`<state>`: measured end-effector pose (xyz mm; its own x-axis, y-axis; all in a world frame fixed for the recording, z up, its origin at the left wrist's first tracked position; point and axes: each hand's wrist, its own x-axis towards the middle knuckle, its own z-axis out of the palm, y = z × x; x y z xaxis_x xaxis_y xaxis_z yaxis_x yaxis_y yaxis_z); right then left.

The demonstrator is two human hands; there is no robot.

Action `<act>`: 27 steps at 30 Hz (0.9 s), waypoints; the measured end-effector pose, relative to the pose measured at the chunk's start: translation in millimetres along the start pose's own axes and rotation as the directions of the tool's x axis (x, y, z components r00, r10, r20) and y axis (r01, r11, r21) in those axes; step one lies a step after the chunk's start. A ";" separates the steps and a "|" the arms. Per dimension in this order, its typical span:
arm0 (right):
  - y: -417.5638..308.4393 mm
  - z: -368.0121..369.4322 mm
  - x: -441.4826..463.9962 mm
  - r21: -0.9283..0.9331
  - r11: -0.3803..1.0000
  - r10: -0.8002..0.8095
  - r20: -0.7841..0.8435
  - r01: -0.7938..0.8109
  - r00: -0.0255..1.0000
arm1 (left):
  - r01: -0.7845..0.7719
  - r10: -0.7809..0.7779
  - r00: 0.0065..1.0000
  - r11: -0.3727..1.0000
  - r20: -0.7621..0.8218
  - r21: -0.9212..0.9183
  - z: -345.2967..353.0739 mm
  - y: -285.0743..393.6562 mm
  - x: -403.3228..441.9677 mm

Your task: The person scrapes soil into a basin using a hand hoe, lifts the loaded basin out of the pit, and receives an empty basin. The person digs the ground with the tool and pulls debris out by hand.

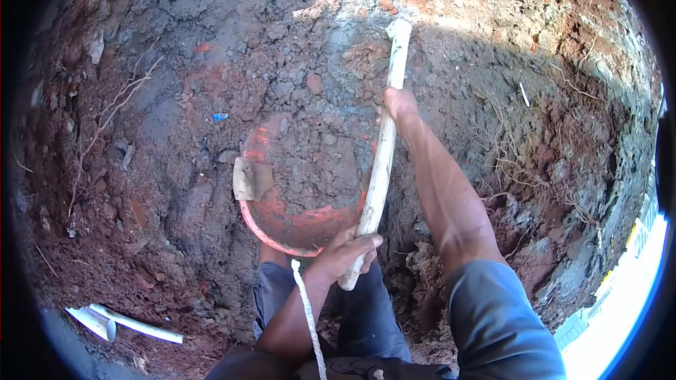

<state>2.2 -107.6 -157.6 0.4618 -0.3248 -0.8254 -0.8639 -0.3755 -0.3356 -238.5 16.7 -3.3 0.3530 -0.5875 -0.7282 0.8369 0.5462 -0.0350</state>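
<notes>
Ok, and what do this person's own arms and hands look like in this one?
The left hand and right hand are gloveless, with no watch visible. The right sleeve is blue-grey, creased, ending near the elbow. The left sleeve looks darker, mostly cut off.

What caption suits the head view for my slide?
Left hand and right hand grip a long pale wooden shaft by a round red tub holding dark soil.

I can read no words, labels, brands, numbers or signs anywhere, neither on the pale pole [381, 172] I hold nor on the red-orange basin [304, 224] beside it.
</notes>
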 end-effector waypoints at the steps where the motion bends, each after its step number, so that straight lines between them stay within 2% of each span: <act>1: 7.6 6.7 -14.7 -0.025 1.000 0.017 -0.019 -0.018 1.000 | 0.031 -0.030 0.998 0.999 -0.055 0.018 -12.0 -6.6 -8.7; 3: 11.3 23.0 -34.3 -0.011 1.000 0.013 -0.047 -0.013 0.999 | -0.041 0.102 0.981 0.940 -0.165 0.340 -27.3 -2.5 -30.5; 6: 31.7 37.7 -74.4 0.079 0.997 0.014 -0.078 -0.008 0.997 | 0.073 0.031 0.979 0.868 -0.201 0.492 -33.3 18.6 -91.5; 7: 45.8 40.8 -107.3 0.086 0.996 -0.007 -0.044 0.011 0.999 | 0.116 0.010 0.974 0.835 -0.225 0.538 -32.3 13.6 -116.4; 8: 75.0 49.2 -131.8 0.086 0.996 0.001 -0.019 0.001 1.000 | 0.214 -0.025 0.957 0.738 -0.291 0.641 -42.5 1.3 -142.4; 9: 92.0 60.6 -178.4 0.153 0.988 0.008 -0.059 0.001 0.998 | 0.305 -0.044 0.933 0.618 -0.356 0.724 -63.6 -19.5 -174.1; 10: 128.4 78.0 -214.4 0.234 0.972 0.014 -0.061 0.001 0.998 | 0.345 0.019 0.917 0.461 -0.398 0.818 -110.9 -69.6 -205.8; 11: 153.6 90.7 -252.4 0.333 0.935 0.096 0.086 -0.120 0.992 | 0.472 0.057 0.868 0.210 -0.493 0.856 -120.7 -77.9 -244.2; 12: 153.6 104.3 -297.7 0.507 0.853 0.080 0.105 -0.123 0.991 | 0.547 -0.004 0.822 0.283 -0.569 0.788 -126.5 -78.0 -275.9; 13: 179.3 112.2 -315.2 0.421 0.853 0.196 0.288 -0.308 0.937 | 0.618 -0.077 0.769 0.347 -0.635 0.706 -128.0 -82.5 -300.6; 14: 193.8 122.8 -327.2 0.420 0.847 0.223 0.277 -0.326 0.935 | 0.591 -0.028 0.790 0.303 -0.613 0.748 -128.1 -101.0 -314.1; 16: 164.8 118.5 -312.0 0.411 0.874 0.167 0.251 -0.261 0.954 | 0.518 0.116 0.831 0.197 -0.545 0.832 -136.8 -115.5 -308.0; 17: 153.7 110.8 -303.6 0.397 0.886 0.156 0.235 -0.241 0.959 | 0.427 0.196 0.821 0.412 -0.536 0.805 -133.6 -120.1 -289.8; 18: 157.8 102.6 -272.8 0.338 0.931 0.084 0.174 -0.139 0.981 | 0.473 0.173 0.816 0.349 -0.552 0.809 -101.4 -76.5 -259.8; 19: 156.2 88.9 -233.5 0.271 0.962 0.001 0.114 -0.033 0.993 | 0.445 0.179 0.809 0.437 -0.560 0.782 -94.7 -62.8 -228.8; 20: 101.6 62.2 -223.7 0.348 0.937 -0.048 0.090 0.013 0.995 | 0.348 0.242 0.859 0.374 -0.452 0.860 -101.6 -60.1 -188.3; 21: 50.1 37.9 -214.2 0.362 0.924 -0.118 -0.045 0.126 0.992 | 0.284 0.278 0.885 0.315 -0.374 0.906 -82.2 -29.2 -149.4; 22: 8.4 7.1 -197.9 0.274 0.939 -0.199 -0.058 0.208 0.978 | -0.110 0.431 0.891 0.509 -0.143 0.854 -91.0 -33.1 -100.0; 23: -35.8 -16.9 -184.7 0.255 0.921 -0.268 -0.129 0.293 0.955 | -0.038 0.315 0.940 0.477 -0.130 0.878 -50.6 18.3 -77.0; 24: -79.9 -43.8 -171.8 0.162 0.888 -0.404 -0.174 0.430 0.898 | -0.221 0.282 0.957 0.555 0.068 0.802 -18.9 61.1 -54.3; 25: -119.1 -65.7 -156.0 0.103 0.872 -0.443 -0.250 0.479 0.861 | -0.265 0.218 0.964 0.697 0.155 0.666 -8.8 71.7 -17.6; 26: -157.1 -89.8 -134.6 0.087 0.839 -0.513 -0.203 0.537 0.834 | -0.203 0.026 0.963 0.723 0.267 0.661 16.7 116.2 -0.4; 27: -194.4 -108.6 -108.6 0.042 0.823 -0.545 -0.227 0.567 0.807 | -0.220 0.031 0.943 0.804 0.330 0.552 37.1 147.3 15.1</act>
<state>141.9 -93.6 46.6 0.8892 -0.2546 -0.3802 -0.4571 -0.4566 -0.7633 -94.4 66.1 5.9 0.4968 -0.7348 -0.4619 0.8266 0.2383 0.5098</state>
